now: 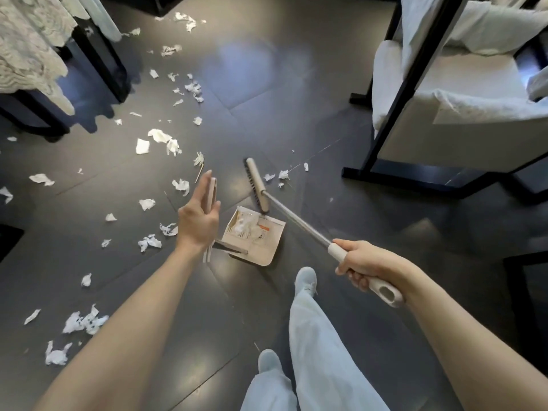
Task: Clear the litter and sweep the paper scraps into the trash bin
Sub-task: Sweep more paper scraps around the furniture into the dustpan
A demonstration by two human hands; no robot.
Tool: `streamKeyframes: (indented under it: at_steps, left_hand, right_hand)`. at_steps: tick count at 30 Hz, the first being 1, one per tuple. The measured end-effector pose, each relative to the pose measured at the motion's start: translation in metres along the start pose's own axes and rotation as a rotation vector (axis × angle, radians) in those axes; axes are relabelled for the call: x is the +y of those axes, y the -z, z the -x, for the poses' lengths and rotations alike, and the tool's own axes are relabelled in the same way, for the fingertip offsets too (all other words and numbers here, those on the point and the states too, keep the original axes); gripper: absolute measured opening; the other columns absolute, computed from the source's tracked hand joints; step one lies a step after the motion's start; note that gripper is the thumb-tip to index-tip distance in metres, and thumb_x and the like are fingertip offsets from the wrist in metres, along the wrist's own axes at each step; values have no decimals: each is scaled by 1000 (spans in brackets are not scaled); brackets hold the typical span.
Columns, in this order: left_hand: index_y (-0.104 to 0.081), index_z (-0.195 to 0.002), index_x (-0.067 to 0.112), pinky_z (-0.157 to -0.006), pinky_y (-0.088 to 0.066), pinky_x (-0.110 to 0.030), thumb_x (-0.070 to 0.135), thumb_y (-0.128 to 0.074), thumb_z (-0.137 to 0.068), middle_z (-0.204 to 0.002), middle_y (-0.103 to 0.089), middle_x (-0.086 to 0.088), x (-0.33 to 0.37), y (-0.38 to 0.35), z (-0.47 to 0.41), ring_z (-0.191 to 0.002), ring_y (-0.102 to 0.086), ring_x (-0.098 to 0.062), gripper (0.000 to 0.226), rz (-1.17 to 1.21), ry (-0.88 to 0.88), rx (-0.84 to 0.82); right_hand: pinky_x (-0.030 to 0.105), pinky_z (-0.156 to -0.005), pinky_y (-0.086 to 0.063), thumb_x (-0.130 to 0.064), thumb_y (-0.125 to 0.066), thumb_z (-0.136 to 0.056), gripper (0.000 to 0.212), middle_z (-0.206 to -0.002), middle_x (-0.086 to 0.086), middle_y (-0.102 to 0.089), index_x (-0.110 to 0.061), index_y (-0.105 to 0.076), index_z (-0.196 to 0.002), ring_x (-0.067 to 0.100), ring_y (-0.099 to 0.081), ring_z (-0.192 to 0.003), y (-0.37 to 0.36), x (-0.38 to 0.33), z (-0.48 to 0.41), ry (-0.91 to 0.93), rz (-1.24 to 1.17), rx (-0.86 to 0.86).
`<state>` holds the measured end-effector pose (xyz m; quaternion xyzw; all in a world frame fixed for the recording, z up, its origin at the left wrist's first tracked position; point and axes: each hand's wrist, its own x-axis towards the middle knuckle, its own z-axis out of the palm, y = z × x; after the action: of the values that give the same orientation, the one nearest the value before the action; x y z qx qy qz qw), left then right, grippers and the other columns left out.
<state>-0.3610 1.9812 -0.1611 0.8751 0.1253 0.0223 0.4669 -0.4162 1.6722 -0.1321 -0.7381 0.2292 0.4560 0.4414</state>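
left hand (198,216): fingers (204,182) almost straight, laid along the top of a slim beige upright dustpan handle (212,191), with the thumb closed over it from the near side; handle held.

right hand (366,266): fingers wrapped tight round the white plastic grip of a long silver-shafted broom (299,222).

flat beige broom head with dark bristles (256,185): at the shaft's far end, just right of the left fingers and well ahead of the right ones, close to the pan's far lip.

beige plastic dustpan tray (267,253): on the floor below and right of the left fingers; it held a small heap of white scraps (241,226) and an orange-marked label.

torn white paper scraps (142,146): strewn over the dark grey tiled floor (326,129), mostly left of and beyond the left fingers; a few lay just right of the broom head.

thin wooden stick (199,173): just beyond the left fingertips.

white cushioned armchair on a black frame (462,81): well beyond the right fingers.

pale lace cloth (29,54): far left, beyond the left fingers.
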Motion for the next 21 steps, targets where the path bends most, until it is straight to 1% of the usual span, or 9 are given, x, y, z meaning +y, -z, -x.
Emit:
streamKeyframes:
  at_steps: [2, 4, 6, 9, 11, 13, 15, 18, 21]
  left_hand:
    - [-39, -144, 42, -90, -40, -15, 10, -59, -91, -125, -65, 0, 7, -12, -25, -107, -63, -26, 65, -62, -19, -8]
    - [-39, -145, 41, -84, -33, -6, 7, -59, -91, -125, -65, -2, 16, -27, -50, -110, -61, -23, 66, -67, -28, -36]
    - [-39, -146, 37, -83, -30, -2, 4, -59, -90, -128, -64, -2, 24, -41, -75, -112, -61, -23, 67, -62, -29, -62]
    - [-41, -146, 34, -82, -30, -1, 1, -60, -89, -127, -64, -3, 39, -61, -110, -111, -61, -21, 68, -91, -14, -78]
    - [-43, -145, 33, -83, -28, 5, -1, -60, -89, -125, -63, 3, 46, -70, -135, -106, -58, -3, 68, -79, -8, -76]
    - [-44, -143, 36, -80, -25, 10, -2, -59, -89, -122, -57, 15, 47, -72, -160, -102, -46, 17, 68, -53, 25, -65]
    - [-44, -140, 43, -82, -25, 10, 0, -59, -89, -124, -55, 18, 47, -72, -180, -105, -46, 16, 69, -28, 72, -33]
    - [-39, -132, 56, -85, -26, 8, 1, -60, -89, -125, -55, 18, 52, -80, -196, -113, -50, 4, 73, -3, 96, -15]
    - [-41, -135, 52, -88, -27, 7, 2, -60, -89, -126, -54, 19, 59, -88, -215, -115, -51, 2, 71, -4, 82, -30]
  right_hand:
    - [21, -39, -36, 1, -49, -81, 54, -39, -2, -42, -18, -44, -131, 12, -37, -34, 15, -16, -23, 32, 15, 87]
    - [23, -40, -39, 0, -47, -80, 60, -38, -1, -47, -22, -41, -136, 14, -41, -33, 36, -37, -47, 74, 72, 170]
    - [27, -46, -45, -3, -43, -80, 61, -50, 5, -58, -25, -40, -137, 18, -50, -40, 63, -62, -71, 100, 152, 250]
    - [34, -63, -50, -7, -40, -81, 49, -78, 11, -62, -18, -42, -130, 26, -59, -65, 108, -103, -105, 76, 290, 329]
    - [37, -75, -51, -7, -39, -84, 44, -89, 13, -61, -13, -43, -127, 30, -60, -83, 136, -130, -128, 47, 369, 351]
    - [38, -80, -51, -7, -39, -85, 45, -96, 13, -62, -12, -42, -130, 32, -62, -91, 157, -152, -152, 12, 412, 359]
    - [39, -78, -53, -7, -38, -87, 44, -98, 13, -62, -13, -42, -130, 32, -64, -91, 170, -169, -174, -21, 437, 352]
    - [32, -65, -51, -5, -39, -83, 36, -89, 11, -62, -10, -47, -117, 30, -64, -83, 174, -186, -196, -46, 493, 287]
    - [27, -56, -46, 1, -42, -75, 45, -77, 7, -60, -10, -48, -119, 27, -61, -72, 172, -194, -202, -88, 585, 172]
